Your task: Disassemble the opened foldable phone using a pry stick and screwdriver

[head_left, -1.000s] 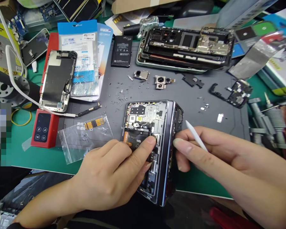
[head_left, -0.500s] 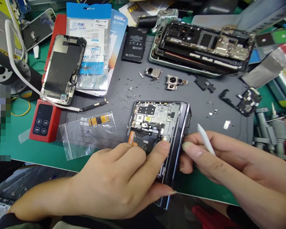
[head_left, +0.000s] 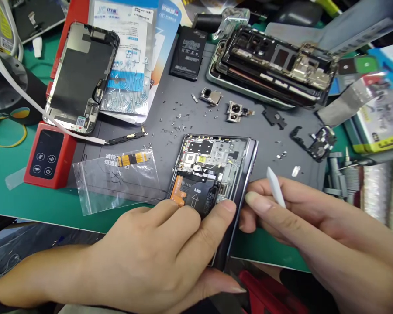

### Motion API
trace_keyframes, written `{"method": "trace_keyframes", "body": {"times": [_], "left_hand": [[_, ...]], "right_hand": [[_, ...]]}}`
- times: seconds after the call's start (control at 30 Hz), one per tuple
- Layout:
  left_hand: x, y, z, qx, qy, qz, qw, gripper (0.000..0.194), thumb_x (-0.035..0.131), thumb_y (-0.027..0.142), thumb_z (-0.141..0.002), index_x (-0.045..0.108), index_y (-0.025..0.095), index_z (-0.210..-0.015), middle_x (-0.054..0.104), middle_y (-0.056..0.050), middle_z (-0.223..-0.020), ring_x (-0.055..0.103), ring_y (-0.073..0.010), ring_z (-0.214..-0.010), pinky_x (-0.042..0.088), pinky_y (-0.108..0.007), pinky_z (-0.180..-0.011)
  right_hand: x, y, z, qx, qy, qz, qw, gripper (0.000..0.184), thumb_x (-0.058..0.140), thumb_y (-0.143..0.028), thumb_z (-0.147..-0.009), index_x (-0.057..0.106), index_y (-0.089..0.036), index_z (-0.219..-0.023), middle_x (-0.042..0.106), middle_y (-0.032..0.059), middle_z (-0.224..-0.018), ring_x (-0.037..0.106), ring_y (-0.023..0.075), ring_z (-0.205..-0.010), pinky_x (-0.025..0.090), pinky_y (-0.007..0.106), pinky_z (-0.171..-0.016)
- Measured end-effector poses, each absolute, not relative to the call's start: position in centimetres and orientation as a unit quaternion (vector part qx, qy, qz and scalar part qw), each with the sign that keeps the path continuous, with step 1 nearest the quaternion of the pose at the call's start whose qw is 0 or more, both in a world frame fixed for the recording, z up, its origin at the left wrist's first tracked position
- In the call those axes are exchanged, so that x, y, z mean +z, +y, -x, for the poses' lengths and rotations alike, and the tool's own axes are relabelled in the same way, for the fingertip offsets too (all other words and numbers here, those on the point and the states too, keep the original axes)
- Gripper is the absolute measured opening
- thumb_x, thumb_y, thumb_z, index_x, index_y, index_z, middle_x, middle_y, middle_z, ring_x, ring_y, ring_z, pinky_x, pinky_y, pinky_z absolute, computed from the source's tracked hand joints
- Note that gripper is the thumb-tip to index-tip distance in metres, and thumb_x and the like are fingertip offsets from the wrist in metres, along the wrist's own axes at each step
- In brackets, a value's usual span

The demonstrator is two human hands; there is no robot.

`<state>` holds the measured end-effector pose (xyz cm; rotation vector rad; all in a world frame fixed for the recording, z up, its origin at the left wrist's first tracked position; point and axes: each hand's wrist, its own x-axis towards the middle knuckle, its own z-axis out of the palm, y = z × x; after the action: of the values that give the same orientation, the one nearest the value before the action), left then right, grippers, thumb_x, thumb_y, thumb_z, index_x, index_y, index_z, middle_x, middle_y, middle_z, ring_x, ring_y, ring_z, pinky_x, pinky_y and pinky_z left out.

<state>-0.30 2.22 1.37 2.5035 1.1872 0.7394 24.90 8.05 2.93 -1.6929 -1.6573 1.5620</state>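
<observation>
An opened phone (head_left: 201, 165), its board and black-and-orange battery (head_left: 196, 192) bared, projects past the mat's near edge. My left hand (head_left: 157, 248) is closed on its lower part, fingers over the inside and thumb at the near end. The index fingertip presses by the right side of the battery. At the phone's right edge is my right hand (head_left: 291, 218), thumb and fingers touching or very near the frame. A white pointed pry stick (head_left: 275, 187) is tucked in that hand, its tip pointing up and away. My left hand covers the phone's lower half.
Loose screws (head_left: 177, 126) and camera modules (head_left: 211, 96) lie beyond the phone on the grey mat (head_left: 144, 183). Stacked phone bodies (head_left: 275, 65) stand at the back right. To the left are a clear bag (head_left: 118, 183), a red device (head_left: 49, 155) and a screen (head_left: 81, 78).
The phone has tilted so that less of its dark right side shows. Both hands keep their hold and have shifted slightly with it. The whole view has also moved a little.
</observation>
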Motion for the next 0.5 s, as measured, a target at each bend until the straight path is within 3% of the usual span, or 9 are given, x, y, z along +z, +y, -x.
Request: {"method": "trace_keyframes", "body": {"times": [0.17, 0.33, 0.5], "left_hand": [[1.28, 2.19, 0.36, 0.234, 0.431, -0.862, 0.131, 0.063, 0.043, 0.053, -0.12, 0.056, 0.002, -0.155, 0.073, -0.005, -0.096, 0.066, -0.0207, -0.083, 0.061, -0.034, -0.072], [1.3, 2.25, 0.64, 0.219, 0.45, -0.856, 0.129, 0.059, 0.041, 0.053, -0.119, 0.055, 0.009, -0.156, 0.073, -0.006, -0.101, 0.069, -0.0219, -0.082, 0.062, -0.036, -0.066], [1.27, 2.35, 0.74, 0.216, 0.458, -0.854, 0.124, 0.058, 0.044, 0.053, -0.118, 0.056, 0.01, -0.155, 0.07, -0.006, -0.098, 0.069, -0.0222, -0.081, 0.061, -0.035, -0.063]], "right_hand": [[3.44, 8.42, -24.31, 0.552, -0.584, 0.574, 0.154, 0.047, 0.073, -0.068, -0.103, 0.073, -0.027, -0.079, 0.063, 0.0014, -0.074, 0.059, 0.0164, -0.07, 0.059, 0.019, -0.068], [3.76, 8.74, -24.21, 0.571, -0.591, 0.55, 0.153, 0.049, 0.069, -0.066, -0.107, 0.072, -0.026, -0.079, 0.065, 0.0005, -0.077, 0.061, 0.0135, -0.072, 0.052, 0.016, -0.064], [3.51, 8.7, -24.11, 0.59, -0.576, 0.542, 0.161, 0.049, 0.069, -0.065, -0.108, 0.071, -0.026, -0.079, 0.066, -0.0005, -0.078, 0.062, 0.0126, -0.073, 0.052, 0.015, -0.066]]}}
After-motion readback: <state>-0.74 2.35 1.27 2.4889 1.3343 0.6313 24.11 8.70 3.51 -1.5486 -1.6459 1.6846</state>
